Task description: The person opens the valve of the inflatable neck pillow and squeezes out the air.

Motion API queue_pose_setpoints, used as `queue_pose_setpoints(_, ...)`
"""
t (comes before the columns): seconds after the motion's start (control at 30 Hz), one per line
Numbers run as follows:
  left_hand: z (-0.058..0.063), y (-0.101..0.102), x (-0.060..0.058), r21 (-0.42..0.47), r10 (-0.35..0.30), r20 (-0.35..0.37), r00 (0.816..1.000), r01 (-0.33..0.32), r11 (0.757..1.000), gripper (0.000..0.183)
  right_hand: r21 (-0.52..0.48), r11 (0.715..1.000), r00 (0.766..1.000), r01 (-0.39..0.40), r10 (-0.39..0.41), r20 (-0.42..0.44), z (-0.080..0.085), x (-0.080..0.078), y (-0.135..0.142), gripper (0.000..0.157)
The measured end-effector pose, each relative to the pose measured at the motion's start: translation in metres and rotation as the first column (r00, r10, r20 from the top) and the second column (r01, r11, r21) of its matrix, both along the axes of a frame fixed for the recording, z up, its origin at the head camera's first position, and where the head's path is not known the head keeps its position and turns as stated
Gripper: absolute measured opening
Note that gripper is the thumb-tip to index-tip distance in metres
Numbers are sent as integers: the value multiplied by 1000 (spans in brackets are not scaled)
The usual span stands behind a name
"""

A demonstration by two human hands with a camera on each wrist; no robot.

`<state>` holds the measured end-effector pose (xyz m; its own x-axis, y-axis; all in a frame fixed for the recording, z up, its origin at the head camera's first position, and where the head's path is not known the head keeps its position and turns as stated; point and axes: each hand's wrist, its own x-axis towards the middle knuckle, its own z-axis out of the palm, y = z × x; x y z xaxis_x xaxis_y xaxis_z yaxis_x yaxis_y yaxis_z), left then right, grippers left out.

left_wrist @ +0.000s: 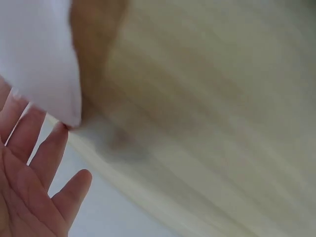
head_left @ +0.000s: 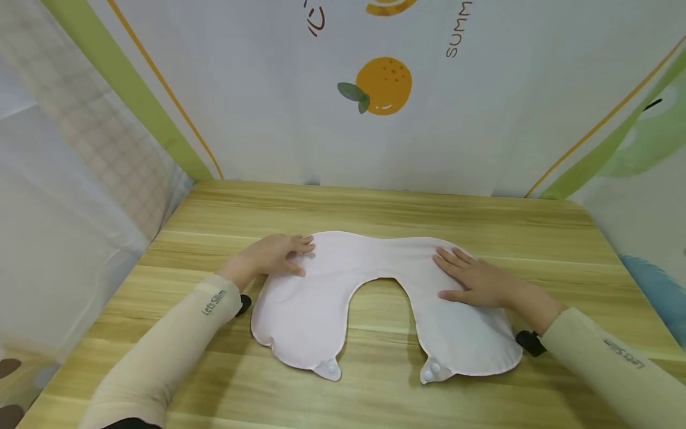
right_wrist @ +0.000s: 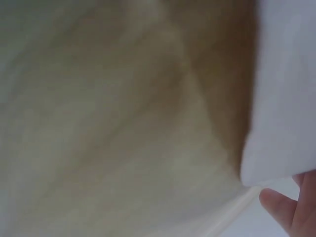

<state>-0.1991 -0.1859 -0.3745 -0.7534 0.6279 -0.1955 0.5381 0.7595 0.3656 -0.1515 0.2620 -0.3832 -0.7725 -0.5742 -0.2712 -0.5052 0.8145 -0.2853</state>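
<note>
Pale pink U-shaped pillow (head_left: 382, 257), flat on wood-grain table (head_left: 383, 357), tabs (head_left: 329, 369) at its near ends, left hand (head_left: 274, 253) touching its left side, fingers extended, right hand (head_left: 478, 281) resting on its right side, fingers apart, beige sleeves (head_left: 167, 347), white backdrop (head_left: 429, 149) behind.

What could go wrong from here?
1. The pillow might slide on the table: the left hand and right hand rest on it with fingers spread, not wrapped around it.
2. The left fingertips are right by a small round fitting and could bump it.
3. The loose tabs at the near ends could fold under if the pillow shifts.
</note>
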Motion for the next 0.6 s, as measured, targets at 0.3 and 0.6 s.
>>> queue_pose_setpoints(0.3,0,-16,6,26,67,58,996,-69,997,68,6,1000,999,17,-17,-33,1,4,5,81)
queue_pose_setpoints(0.6,-4,-36,10,57,96,44,994,-99,993,63,29,997,996,73,-71,-48,-2,1,17,82)
